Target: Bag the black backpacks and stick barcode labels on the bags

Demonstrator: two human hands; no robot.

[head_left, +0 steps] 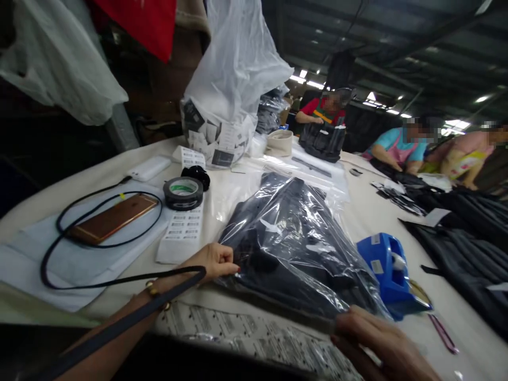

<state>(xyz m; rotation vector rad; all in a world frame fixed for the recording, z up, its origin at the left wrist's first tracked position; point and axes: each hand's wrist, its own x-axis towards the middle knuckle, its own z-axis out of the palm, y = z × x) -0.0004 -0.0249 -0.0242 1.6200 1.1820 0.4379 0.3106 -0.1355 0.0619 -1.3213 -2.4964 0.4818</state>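
A folded dark garment lies inside a clear plastic bag [286, 233] in front of me on the table. My left hand [218, 260] is closed, its fingertips pinching the bag's left edge. At the near right corner of the bag, my right hand [377, 341] has its fingers curled together on the plastic edge; it is slightly blurred. A dark cord runs over my left forearm and loops round a gold phone [113, 218]. Just beyond the right hand stands a blue tape dispenser [387, 275].
A black tape roll [183, 193] rests on barcode label sheets [180, 233]. Behind it are a white power bank [150, 168] and a plastic sack of tags [222, 132]. Pink tweezers [443, 333] lie at right, near dark garments [468, 254]. Several people work across the table.
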